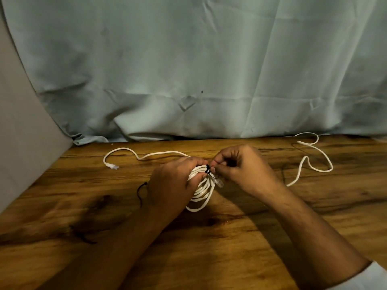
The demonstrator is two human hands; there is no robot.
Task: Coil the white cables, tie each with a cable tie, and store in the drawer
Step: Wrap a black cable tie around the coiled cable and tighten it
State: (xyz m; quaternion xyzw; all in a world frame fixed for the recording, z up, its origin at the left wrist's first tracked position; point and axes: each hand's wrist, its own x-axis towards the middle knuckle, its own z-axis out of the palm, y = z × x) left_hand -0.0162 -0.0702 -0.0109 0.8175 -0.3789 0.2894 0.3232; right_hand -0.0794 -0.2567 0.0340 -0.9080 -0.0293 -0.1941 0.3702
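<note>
A coiled white cable (201,192) sits at the middle of the wooden table (240,237). My left hand (173,181) grips the coil's upper part. A black cable tie (208,170) wraps the top of the coil, and my right hand (238,164) pinches its end. A clear plug of the coiled cable (219,183) sticks out below my right fingers. A second white cable (146,154) runs loose behind my hands, with one plug end (112,166) at the left and loops (310,162) at the right.
Another black cable tie (140,190) lies on the table by my left wrist. A dark strand (84,237) lies near the front left. A pale blue cloth (199,70) hangs behind the table. A grey wall (23,143) borders the left.
</note>
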